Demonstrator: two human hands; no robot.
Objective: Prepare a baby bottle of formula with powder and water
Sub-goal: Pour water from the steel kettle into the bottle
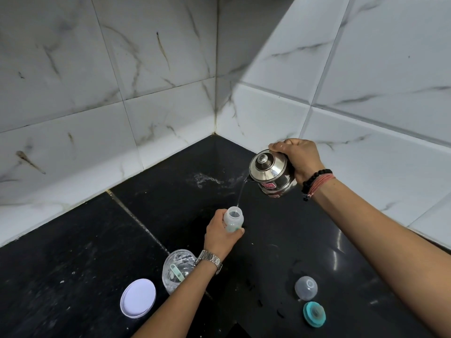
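- Steel is catching the light at about two o'clock in the view, where the right hand (299, 157) is clamping its fingers around a small polished steel kettle with a knobbed lid (271, 173) and tipping it toward the left.
- Running from the kettle's spout, a thin clear stream of water (240, 195) is falling toward the open mouth of the small translucent plastic baby bottle (233, 217) near the centre of the view.
- Gripping the bottle's body, the left hand (220, 236) is wrapping thumb and fingers around it and holding it upright on the black stone counter (73, 264).
- By my judgement the pour is going well only while the stream is landing inside the narrow mouth, so keeping the tilt gentle and the bottle steady is what matters; watching the level is wise, though how full it is cannot be told from here.
- Sitting at seven o'clock from the bottle, a clear plastic jar with a pale green scoop inside (177, 269) is lying partly under the left wrist, with its white round lid (138, 298) just beside it.
- Waiting at about five o'clock, well apart from the pour, are a clear domed bottle cap (306, 288) and a teal screw ring with teat (314, 314).
- Wet patches are glistening on the counter behind the bottle; nothing is blocking the stream's path.
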